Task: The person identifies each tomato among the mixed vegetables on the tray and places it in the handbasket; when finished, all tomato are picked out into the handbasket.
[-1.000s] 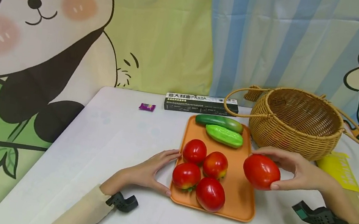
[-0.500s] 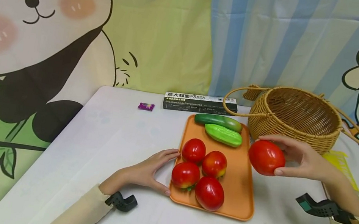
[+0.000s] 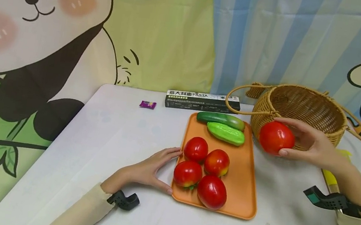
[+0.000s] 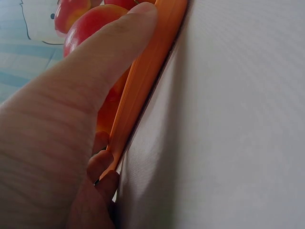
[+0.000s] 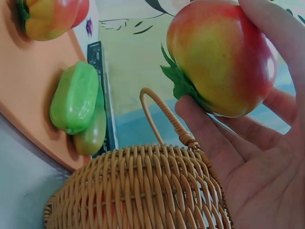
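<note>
My right hand (image 3: 314, 146) grips a tomato (image 3: 276, 138) between thumb and fingers, raised in front of the wicker basket (image 3: 299, 106). The right wrist view shows its yellow-red side and green leaf cap. My left hand (image 3: 150, 168) touches the left edge of an orange tray (image 3: 238, 197), thumb and fingers spread apart along the rim; its thumb (image 4: 128, 33) lies over the edge in the left wrist view. Several tomatoes (image 3: 212, 192) sit on the tray's left part. Behind them lie a dark green cucumber (image 3: 221, 119) and a bright green bumpy vegetable (image 3: 226, 133).
A black-and-white pasta box (image 3: 202, 102) stands behind the tray. One basket handle (image 3: 239, 88) reaches out over the box's right end. Further left lies a small purple wrapped packet (image 3: 148, 104). A yellow packet (image 3: 330, 179) lies partly under the right forearm. Something red shows through the basket's weave.
My right hand has carried the tomato away from the tray's right edge, up and back to the front of the basket. The left hand has stayed at the tray.
</note>
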Available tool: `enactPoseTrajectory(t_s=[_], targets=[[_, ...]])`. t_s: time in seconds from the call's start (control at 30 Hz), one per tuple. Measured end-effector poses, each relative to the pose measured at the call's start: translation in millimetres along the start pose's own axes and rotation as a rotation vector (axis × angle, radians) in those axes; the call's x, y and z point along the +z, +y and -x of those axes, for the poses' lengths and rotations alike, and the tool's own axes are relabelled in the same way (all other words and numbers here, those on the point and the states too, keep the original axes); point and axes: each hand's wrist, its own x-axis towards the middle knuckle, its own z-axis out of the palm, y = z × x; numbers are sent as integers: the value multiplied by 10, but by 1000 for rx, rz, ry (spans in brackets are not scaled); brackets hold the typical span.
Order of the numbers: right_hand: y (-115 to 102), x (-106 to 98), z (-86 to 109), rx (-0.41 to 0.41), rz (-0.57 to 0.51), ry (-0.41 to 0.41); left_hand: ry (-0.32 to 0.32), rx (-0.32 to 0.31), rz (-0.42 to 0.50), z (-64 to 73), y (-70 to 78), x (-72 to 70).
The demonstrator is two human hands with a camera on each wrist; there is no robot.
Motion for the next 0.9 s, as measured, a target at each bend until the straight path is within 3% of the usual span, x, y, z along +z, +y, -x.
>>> enactPoseTrajectory(t_s=[0.2, 0.3, 0.5, 0.7, 0.9], targets=[[19, -67, -67, -51, -58, 72, 10, -2, 0, -1, -12, -2], [33, -93, -84, -41, -14, 133, 11, 3, -3, 0, -20, 4], [30, -149, -123, 40, 107, 231, 8, 5, -2, -7, -17, 8], [47, -180, -179, 162, 156, 296, 2, 0, 5, -13, -5, 5], [81, -233, -242, 190, 165, 318, 0, -1, 0, -13, -5, 1]])
